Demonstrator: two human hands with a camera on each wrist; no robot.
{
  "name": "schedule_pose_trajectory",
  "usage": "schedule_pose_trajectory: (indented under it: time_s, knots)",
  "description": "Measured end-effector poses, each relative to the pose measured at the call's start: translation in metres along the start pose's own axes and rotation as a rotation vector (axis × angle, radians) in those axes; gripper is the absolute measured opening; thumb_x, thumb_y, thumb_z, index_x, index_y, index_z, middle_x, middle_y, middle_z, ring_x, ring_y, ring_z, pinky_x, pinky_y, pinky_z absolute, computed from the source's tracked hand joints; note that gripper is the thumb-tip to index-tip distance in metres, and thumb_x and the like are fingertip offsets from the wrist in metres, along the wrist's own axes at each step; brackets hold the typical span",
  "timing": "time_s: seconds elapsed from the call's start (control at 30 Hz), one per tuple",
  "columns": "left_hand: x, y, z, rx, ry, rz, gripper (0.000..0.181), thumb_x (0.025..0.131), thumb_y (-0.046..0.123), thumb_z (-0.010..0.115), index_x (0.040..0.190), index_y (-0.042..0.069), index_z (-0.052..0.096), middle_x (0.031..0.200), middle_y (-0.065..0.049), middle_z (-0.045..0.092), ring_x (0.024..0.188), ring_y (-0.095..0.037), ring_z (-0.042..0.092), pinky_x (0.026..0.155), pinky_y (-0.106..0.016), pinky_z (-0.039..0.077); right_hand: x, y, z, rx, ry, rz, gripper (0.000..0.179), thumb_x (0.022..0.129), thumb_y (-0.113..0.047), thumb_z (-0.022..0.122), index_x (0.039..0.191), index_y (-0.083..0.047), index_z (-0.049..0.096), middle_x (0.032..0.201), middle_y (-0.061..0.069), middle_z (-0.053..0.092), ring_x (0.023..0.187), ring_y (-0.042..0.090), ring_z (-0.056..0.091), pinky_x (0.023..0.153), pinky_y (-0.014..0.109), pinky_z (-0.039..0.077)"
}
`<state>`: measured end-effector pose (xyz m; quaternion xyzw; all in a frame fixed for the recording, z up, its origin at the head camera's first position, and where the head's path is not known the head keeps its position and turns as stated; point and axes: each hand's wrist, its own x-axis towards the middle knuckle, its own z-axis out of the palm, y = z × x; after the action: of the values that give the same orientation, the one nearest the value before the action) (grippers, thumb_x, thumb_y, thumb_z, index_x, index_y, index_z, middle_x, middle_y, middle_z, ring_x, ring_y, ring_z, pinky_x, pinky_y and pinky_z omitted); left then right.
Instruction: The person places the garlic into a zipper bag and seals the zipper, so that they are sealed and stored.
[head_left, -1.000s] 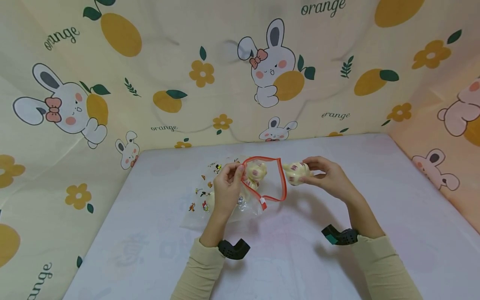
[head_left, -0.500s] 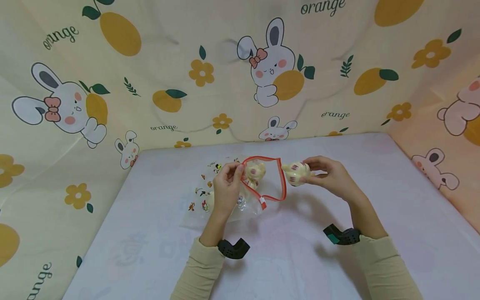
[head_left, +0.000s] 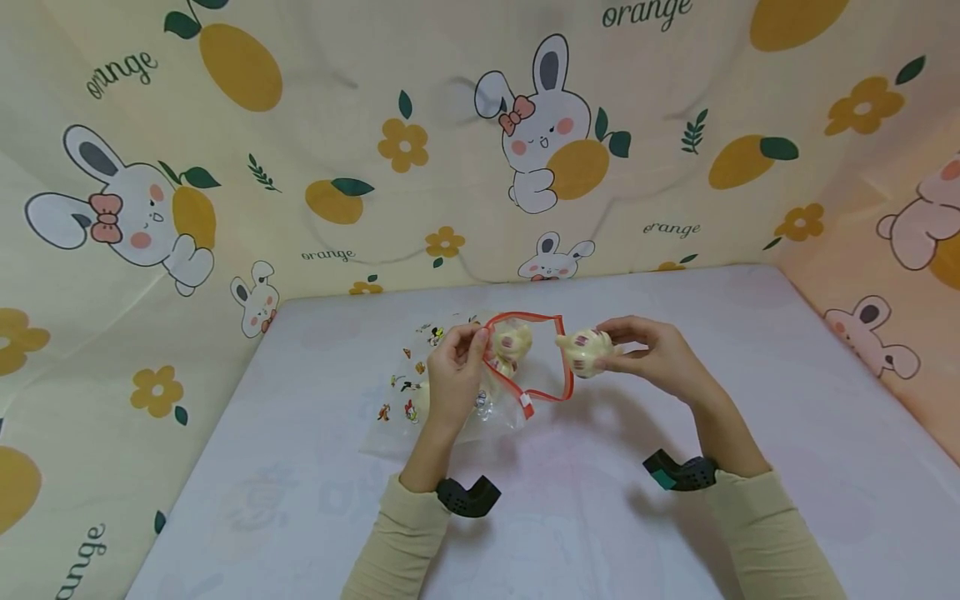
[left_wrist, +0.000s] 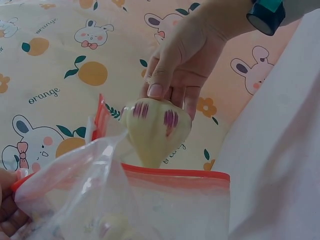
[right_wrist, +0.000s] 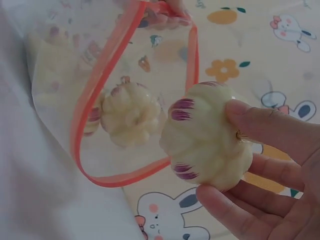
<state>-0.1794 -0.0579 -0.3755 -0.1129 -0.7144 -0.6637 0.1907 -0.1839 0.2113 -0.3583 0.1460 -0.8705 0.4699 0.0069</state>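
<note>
In the head view my left hand (head_left: 453, 375) pinches the edge of a clear zip bag (head_left: 397, 437) printed with small cartoon figures. Its mouth, edged by a red zip strip (head_left: 567, 385), gapes toward the right. Fingers and thumb of my right hand (head_left: 663, 358) grip a glossy cream garlic bulb (head_left: 587, 353) with purple streaks, apparently artificial, a small gold loop at one end (right_wrist: 242, 136). It is held at the bag's mouth, its pointed end toward the opening. Inside the bag lie other garlic bulbs (right_wrist: 130, 115), partly hidden by my left hand and the plastic.
A pale cloth covers the table (head_left: 300, 500). Behind and at both sides hangs a cream fabric (head_left: 450, 192) printed with rabbits and oranges. Each wrist carries a black camera (head_left: 468, 497).
My right hand has shifted slightly left, bringing the garlic bulb's tip up to the red edge of the bag's mouth. My left hand and the bag have stayed in place.
</note>
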Motion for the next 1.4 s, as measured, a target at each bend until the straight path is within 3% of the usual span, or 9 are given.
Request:
schedule_pose_trajectory:
  time_s: [0.33,0.57,0.73,0.9,1.13,1.4]
  knots:
    - [0.000,0.000,0.000,-0.005,-0.003,-0.009,0.020,0.096,0.011,0.057,0.101,-0.009,0.062,0.088,-0.028,0.065,0.080,-0.039,0.062,0.068,-0.009,0.051,0.004,0.004,0.014,0.006,-0.062,-0.001,0.047,0.079,-0.019,0.080,0.121,-0.003,0.065,0.118,0.017,0.067,0.092,-0.009,0.056,0.079,0.014,0.054]
    - [0.000,0.001,0.000,-0.002,-0.002,-0.009,0.020,0.096,0.010,0.057,0.101,-0.009,0.062,0.089,-0.028,0.065,0.079,-0.035,0.062,0.068,-0.009,0.051,0.004,0.004,0.018,-0.017,-0.084,0.001,0.046,0.077,-0.021,0.081,0.118,-0.004,0.067,0.112,0.016,0.069,0.094,0.000,0.057,0.076,0.017,0.055]
    - [0.000,0.000,0.000,0.000,0.004,-0.009,0.021,0.096,0.011,0.058,0.101,-0.009,0.063,0.089,-0.028,0.065,0.078,-0.033,0.063,0.067,-0.009,0.052,0.004,0.005,0.022,-0.058,-0.088,0.009,0.047,0.076,-0.024,0.082,0.117,-0.005,0.067,0.108,0.015,0.070,0.091,0.011,0.058,0.067,0.021,0.053]
    - [0.000,0.000,0.000,-0.006,0.004,-0.023,0.021,0.096,0.011,0.058,0.101,-0.008,0.063,0.090,-0.028,0.065,0.079,-0.036,0.063,0.067,-0.009,0.051,0.006,0.006,0.026,0.010,-0.117,0.016,0.045,0.076,-0.021,0.082,0.112,-0.001,0.066,0.108,0.019,0.068,0.078,0.006,0.060,0.058,0.027,0.057]
    - [0.000,0.000,0.001,-0.009,0.000,-0.024,0.020,0.096,0.010,0.057,0.101,-0.009,0.062,0.090,-0.028,0.065,0.079,-0.037,0.063,0.067,-0.009,0.052,0.006,0.006,0.029,0.016,-0.107,0.006,0.042,0.077,-0.016,0.081,0.112,0.001,0.067,0.105,0.020,0.066,0.073,0.002,0.062,0.063,0.019,0.054]
    - [0.000,0.001,0.001,0.000,-0.010,-0.031,0.020,0.096,0.012,0.058,0.101,-0.007,0.063,0.089,-0.027,0.065,0.078,-0.034,0.062,0.067,-0.009,0.051,0.007,0.004,0.035,0.048,-0.162,-0.063,0.035,0.082,-0.008,0.074,0.115,0.003,0.066,0.112,0.023,0.070,0.093,0.016,0.071,0.076,0.014,0.056]
